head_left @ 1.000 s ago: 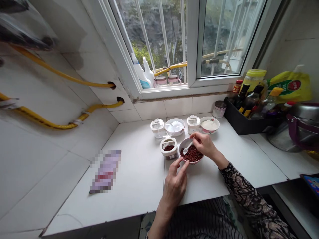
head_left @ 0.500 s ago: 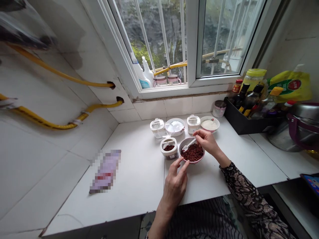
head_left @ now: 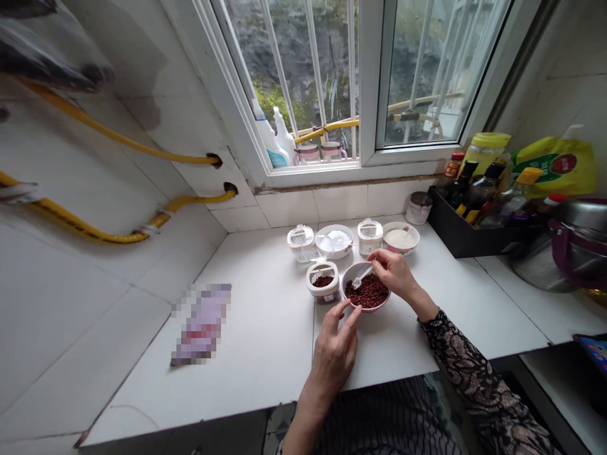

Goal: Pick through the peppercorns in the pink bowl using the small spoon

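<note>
A small white plastic spoon [head_left: 361,276] is pinched in my right hand [head_left: 391,272], its scoop end tilted down at the dark red peppercorns [head_left: 368,294] in a round bowl [head_left: 349,270]. My left hand [head_left: 334,347] has its fingertips on the bowl's near rim, holding it with the fingers somewhat spread. Just left of the bowl, close against it, stands a clear lidded seasoning jar [head_left: 323,284] partly filled with the same dark red grains; its light-coloured top frame shows around the opening.
Behind are two more clear jars [head_left: 300,242], a bowl of white powder [head_left: 334,254] and a bowl of pale grains [head_left: 401,249]. A black box [head_left: 458,237] of bottles and a steel pot [head_left: 540,265] stand right. A blurred purple packet [head_left: 203,325] lies left.
The spoon's scoop has shifted slightly to the right inside the bowl of peppercorns. My left hand keeps its place on the rim, and the camera view has moved a little.
</note>
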A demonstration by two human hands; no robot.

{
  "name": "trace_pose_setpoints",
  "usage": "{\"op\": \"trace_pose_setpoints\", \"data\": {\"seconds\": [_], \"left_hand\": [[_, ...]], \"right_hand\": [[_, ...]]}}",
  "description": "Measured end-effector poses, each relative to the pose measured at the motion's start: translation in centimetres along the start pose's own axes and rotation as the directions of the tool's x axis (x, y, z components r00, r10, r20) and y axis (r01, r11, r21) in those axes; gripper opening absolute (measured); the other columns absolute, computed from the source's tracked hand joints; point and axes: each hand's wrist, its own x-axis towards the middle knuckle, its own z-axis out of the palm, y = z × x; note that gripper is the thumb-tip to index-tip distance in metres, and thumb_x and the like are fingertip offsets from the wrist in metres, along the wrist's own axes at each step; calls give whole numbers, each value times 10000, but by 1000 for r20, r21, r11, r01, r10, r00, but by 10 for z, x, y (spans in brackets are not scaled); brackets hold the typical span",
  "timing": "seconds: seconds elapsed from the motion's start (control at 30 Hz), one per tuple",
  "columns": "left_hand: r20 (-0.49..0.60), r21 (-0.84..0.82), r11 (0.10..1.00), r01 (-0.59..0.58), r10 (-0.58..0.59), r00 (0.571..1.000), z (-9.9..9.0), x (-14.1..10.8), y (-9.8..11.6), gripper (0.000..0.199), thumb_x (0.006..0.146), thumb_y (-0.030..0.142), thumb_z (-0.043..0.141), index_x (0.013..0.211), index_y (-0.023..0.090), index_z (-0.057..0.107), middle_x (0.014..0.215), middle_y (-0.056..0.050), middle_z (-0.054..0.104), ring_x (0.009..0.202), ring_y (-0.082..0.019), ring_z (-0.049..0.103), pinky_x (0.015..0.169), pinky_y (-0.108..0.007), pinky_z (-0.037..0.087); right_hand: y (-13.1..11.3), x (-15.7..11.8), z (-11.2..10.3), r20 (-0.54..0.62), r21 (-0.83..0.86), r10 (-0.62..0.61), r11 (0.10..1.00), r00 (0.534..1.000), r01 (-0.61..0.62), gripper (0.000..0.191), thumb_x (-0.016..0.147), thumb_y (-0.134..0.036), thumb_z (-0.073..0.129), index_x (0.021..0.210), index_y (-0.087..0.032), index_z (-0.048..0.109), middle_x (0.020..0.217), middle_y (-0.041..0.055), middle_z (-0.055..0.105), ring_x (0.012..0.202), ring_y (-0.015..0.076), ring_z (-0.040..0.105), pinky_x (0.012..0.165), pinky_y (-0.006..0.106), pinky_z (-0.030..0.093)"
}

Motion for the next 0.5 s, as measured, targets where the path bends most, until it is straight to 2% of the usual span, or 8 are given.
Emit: {"op": "trace_pose_setpoints", "data": {"seconds": [0.33,0.5], "left_hand": [[11,4,1000,-1,1,1000,-2,1,0,569,908,3,446,1413,260,497,1329,-121,541,1221,-224,577,939,-354,585],[3,1,1000,-9,9,1000,-2,1,1,561,901,-3,451,1399,247,515,1320,-121,550,1213,-220,581,940,-344,581]], "right_hand": [[-1,0,0,16,-46,-5,999,1000,5,199,824,-196,492,824,-185,691,584,-13,592,528,137,515,554,250,394],[-7,-3,5,61,-46,-31,998,998,34,194,818,-166,499,824,-184,692,637,5,642,549,136,533,572,247,408]]}}
